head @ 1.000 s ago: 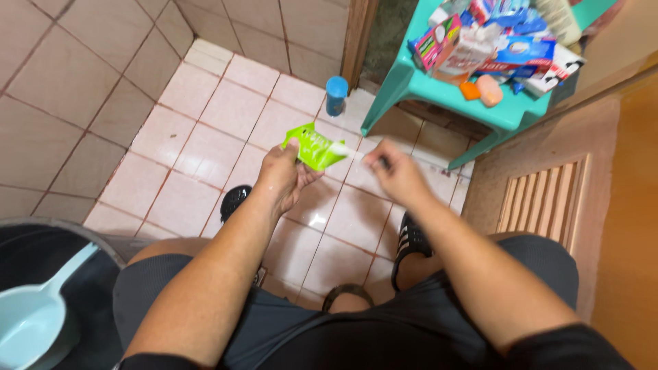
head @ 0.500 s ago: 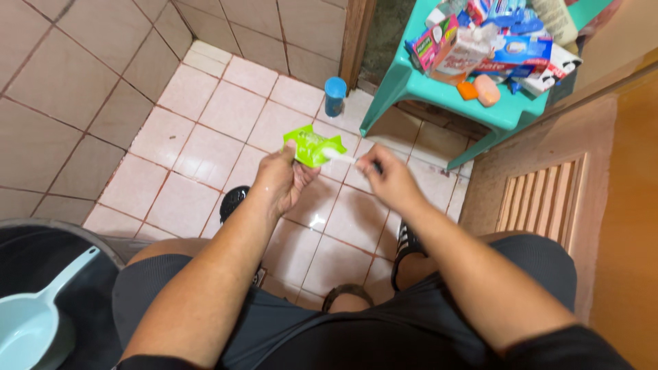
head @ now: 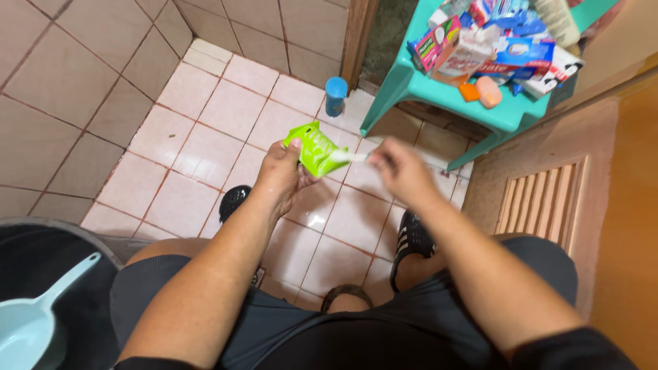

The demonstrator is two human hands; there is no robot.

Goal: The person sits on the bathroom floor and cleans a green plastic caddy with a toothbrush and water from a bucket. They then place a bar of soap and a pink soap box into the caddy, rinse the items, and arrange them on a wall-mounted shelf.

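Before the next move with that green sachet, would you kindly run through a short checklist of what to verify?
1. Left hand grips the green sachet firmly: ok, thumb pressed on it.
2. Right hand holds the white toothbrush at the sachet's opening: ok; brush tip touches it.
3. Paste landing on the bristles: cannot tell, blurred.
4. Sachet clear of the teal stool: ok, apart.
5. Blue cup on the tiled floor out of the way: ok, beyond the hands.
6. Water dipper within reach: ok, in the dark bucket at the left knee.
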